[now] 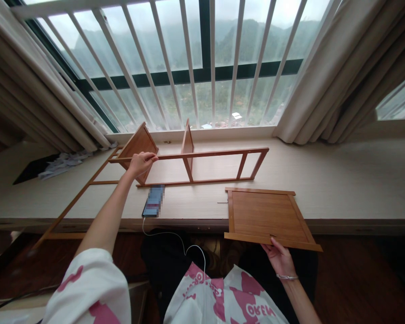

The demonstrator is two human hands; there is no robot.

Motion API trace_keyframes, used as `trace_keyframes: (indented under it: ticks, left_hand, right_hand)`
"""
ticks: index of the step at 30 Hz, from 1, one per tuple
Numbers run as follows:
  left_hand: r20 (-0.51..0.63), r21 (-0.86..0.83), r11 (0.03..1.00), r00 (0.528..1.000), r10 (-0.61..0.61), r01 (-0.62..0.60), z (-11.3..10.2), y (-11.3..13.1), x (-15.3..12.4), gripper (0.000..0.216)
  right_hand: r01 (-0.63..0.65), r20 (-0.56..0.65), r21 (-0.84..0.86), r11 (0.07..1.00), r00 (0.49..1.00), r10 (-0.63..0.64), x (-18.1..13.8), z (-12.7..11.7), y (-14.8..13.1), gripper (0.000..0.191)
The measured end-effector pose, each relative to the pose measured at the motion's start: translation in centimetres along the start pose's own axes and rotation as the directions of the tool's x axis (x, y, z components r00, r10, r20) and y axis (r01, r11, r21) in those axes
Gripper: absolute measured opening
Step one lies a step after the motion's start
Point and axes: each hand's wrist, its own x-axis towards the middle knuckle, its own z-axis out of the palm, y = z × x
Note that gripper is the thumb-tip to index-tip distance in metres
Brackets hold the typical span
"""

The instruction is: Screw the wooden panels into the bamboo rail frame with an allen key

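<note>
Left hand (142, 163) pinches the central wooden frame (216, 153) at 9 o'clock, right hand (279, 257) pinches the wooden panel (265, 211) at 4 o'clock, which overhangs the counter (351, 184), so a slipping grip could tip it off.

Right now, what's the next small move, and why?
Probably raise the loose panel slightly toward the wooden frame: the right hand grips its near edge, it is apart from the frame, and the left hand holds the frame's upper rail.
</note>
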Motion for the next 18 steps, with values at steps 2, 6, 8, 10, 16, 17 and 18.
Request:
trace_keyframes:
  ticks: [2,6,8,10,16,17,18]
  left_hand:
    - [0.000,0.001,1.000,1.000,-0.013,0.013,0.0,0.0,0.0,0.040]
    - [-0.024,-0.010,1.000,1.000,-0.010,0.009,0.1,0.1,-0.1,0.041]
    - [-0.035,-0.021,1.000,0.999,-0.009,0.008,0.1,0.2,-0.1,0.041]
    - [-0.032,-0.030,0.999,0.999,-0.026,0.025,0.0,0.4,-0.1,0.041]
    - [0.011,-0.041,0.995,0.996,-0.092,0.092,-1.0,1.7,-0.1,0.038]
    - [0.013,-0.043,0.994,0.995,-0.096,0.097,-1.2,2.0,-0.1,0.038]
    - [0.013,-0.044,0.994,0.995,-0.097,0.097,-1.3,2.2,0.0,0.037]
  right_hand:
    - [-0.006,0.005,0.008,1.000,1.000,0.006,0.0,0.1,0.0,0.033]
    - [-0.008,0.011,0.011,1.000,1.000,0.008,-0.1,0.3,0.1,0.036]
    - [-0.003,0.005,0.005,1.000,1.000,0.003,0.0,0.3,0.2,0.037]
    - [-0.003,0.003,-0.002,1.000,1.000,0.003,0.1,0.3,0.2,0.037]
    - [-0.010,0.005,-0.008,1.000,1.000,0.010,0.4,0.2,0.3,0.032]
    - [-0.012,0.007,-0.008,1.000,1.000,0.012,0.5,0.3,0.3,0.031]
    - [-0.013,0.007,-0.009,1.000,1.000,0.013,0.5,0.4,0.3,0.032]
